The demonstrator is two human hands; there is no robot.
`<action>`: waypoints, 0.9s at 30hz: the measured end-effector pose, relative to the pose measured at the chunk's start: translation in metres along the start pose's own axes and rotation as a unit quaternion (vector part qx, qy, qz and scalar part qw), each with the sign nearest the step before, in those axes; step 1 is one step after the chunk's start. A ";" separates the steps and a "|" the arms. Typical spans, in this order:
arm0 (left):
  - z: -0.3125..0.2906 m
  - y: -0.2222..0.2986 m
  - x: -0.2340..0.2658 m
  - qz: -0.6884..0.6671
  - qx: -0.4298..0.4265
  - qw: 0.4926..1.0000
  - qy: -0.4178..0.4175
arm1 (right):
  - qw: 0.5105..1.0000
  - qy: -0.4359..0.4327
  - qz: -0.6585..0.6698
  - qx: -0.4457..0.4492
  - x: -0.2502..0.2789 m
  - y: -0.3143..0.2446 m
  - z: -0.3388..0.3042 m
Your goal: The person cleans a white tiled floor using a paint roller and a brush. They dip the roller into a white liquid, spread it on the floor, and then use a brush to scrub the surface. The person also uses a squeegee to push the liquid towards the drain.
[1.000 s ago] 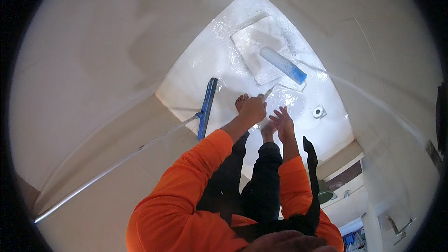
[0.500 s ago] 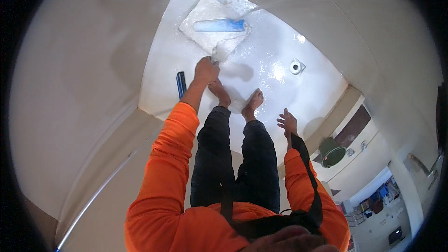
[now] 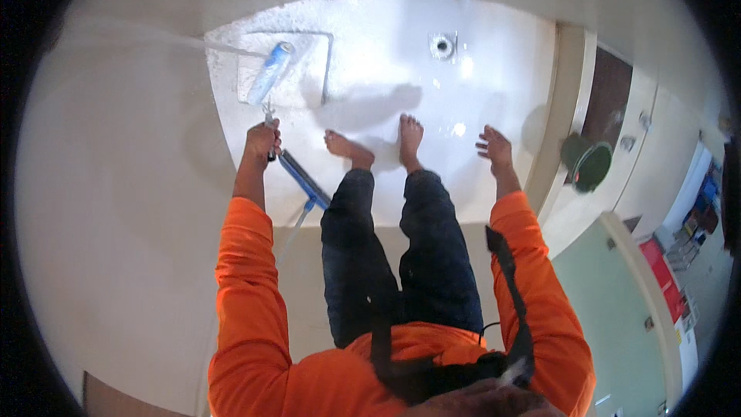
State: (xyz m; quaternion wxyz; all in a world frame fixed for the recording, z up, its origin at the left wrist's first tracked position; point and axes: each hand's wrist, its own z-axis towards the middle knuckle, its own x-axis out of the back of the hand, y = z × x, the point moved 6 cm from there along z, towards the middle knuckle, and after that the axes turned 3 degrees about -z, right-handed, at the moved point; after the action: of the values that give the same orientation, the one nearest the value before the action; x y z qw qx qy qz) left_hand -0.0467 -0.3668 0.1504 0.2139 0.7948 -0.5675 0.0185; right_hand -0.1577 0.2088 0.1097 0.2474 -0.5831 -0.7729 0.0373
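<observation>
My left hand (image 3: 262,140) is closed round a small silver hand sprayer (image 3: 268,112) with a black end. Just beyond the sprayer's tip lies a blue-and-white cylinder (image 3: 269,74), resting across a pale square slab (image 3: 309,46) with a dark edge. A floor squeegee (image 3: 302,177) with a blue-and-black blade lies close to that hand, its thin pole running toward me. Over the floor on the right, my right hand (image 3: 495,147) hangs with its fingers apart and nothing in it. My bare feet stand on the wet white floor (image 3: 378,62) between both hands.
A round floor drain (image 3: 441,47) sits at the far middle. On the right runs a low ledge (image 3: 549,120), with a green bucket (image 3: 591,167) past it and a pale green door (image 3: 610,293) nearer me. Pale walls curve round the left and far sides.
The view has turned, so the slab and cylinder appear farther left. My left hand has shifted left with the sprayer, and the white blur at its tip has gone. My right hand stays spread.
</observation>
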 end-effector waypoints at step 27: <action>-0.009 0.014 0.003 -0.005 0.009 0.997 0.077 | 0.988 0.046 0.037 -0.144 0.070 0.153 -0.057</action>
State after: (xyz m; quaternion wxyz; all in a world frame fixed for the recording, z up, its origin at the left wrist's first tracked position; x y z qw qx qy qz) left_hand -0.0570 -0.3697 0.1637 0.2496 0.7960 -0.5451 0.0836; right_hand -0.0125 0.3085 0.1300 0.1943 -0.6423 -0.7356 -0.0924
